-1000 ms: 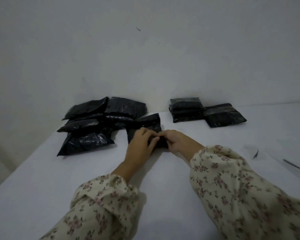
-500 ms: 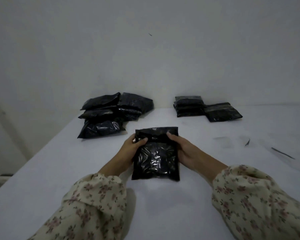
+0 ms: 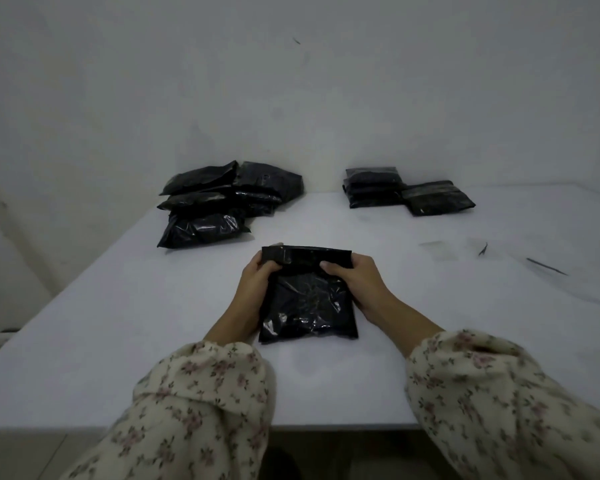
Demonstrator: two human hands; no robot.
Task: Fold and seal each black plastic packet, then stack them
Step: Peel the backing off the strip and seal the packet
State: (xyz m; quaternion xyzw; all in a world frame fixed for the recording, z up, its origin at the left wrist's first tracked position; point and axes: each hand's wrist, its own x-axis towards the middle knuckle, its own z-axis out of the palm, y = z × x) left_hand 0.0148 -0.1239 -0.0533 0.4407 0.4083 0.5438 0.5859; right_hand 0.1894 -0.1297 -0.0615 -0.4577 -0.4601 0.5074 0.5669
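A shiny black plastic packet [image 3: 307, 303] lies flat in the middle of the white table [image 3: 118, 323], its top flap toward the wall. My left hand [image 3: 253, 282] grips its upper left edge, thumb on top of the flap. My right hand [image 3: 357, 282] grips the upper right edge the same way. A loose heap of several black packets [image 3: 222, 202] sits at the back left. Folded black packets [image 3: 374, 187] are stacked at the back right, with another folded packet [image 3: 437, 199] beside them.
A white wall stands right behind the table. Thin dark strips [image 3: 544, 266] and a small scrap [image 3: 483, 249] lie on the table at the right. The table's front edge [image 3: 326, 427] is near my floral sleeves.
Both hands pulled one packet from beside the left heap toward me. It now lies flat in the table's middle, held at its top corners.
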